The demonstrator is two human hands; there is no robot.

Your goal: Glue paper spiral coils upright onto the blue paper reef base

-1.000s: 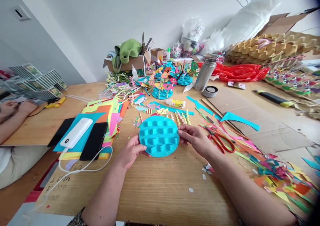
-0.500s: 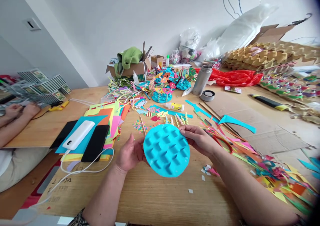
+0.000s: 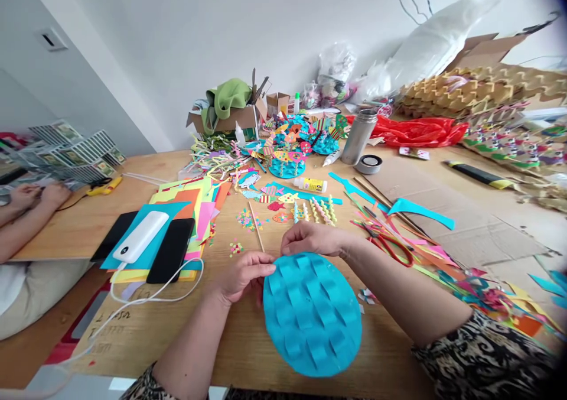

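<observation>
Between my hands is a round blue paper disc (image 3: 312, 317) with rows of raised, folded strips on its face. It is tilted, its lower edge toward me. My left hand (image 3: 248, 276) pinches its upper left rim, thumb on top. My right hand (image 3: 312, 238) grips the top edge with curled fingers, close to the left one. Just beyond lie a thin wooden stick (image 3: 256, 225), curled paper strips (image 3: 322, 211) and several paper fish (image 3: 289, 198). Small paper dots (image 3: 248, 218) are scattered left of the stick.
Coloured paper sheets (image 3: 177, 196) with a white power bank (image 3: 140, 236) and a black phone (image 3: 170, 251) lie left. Red-handled scissors (image 3: 392, 249) and paper scraps are right. A steel flask (image 3: 359, 137) and glue bottle (image 3: 310, 185) stand or lie behind. Another person's hands (image 3: 55, 195) are far left.
The disc has come closer to me and shifted down and right, turning as it moved. My right hand has slid from its right side to the top edge, beside my left hand.
</observation>
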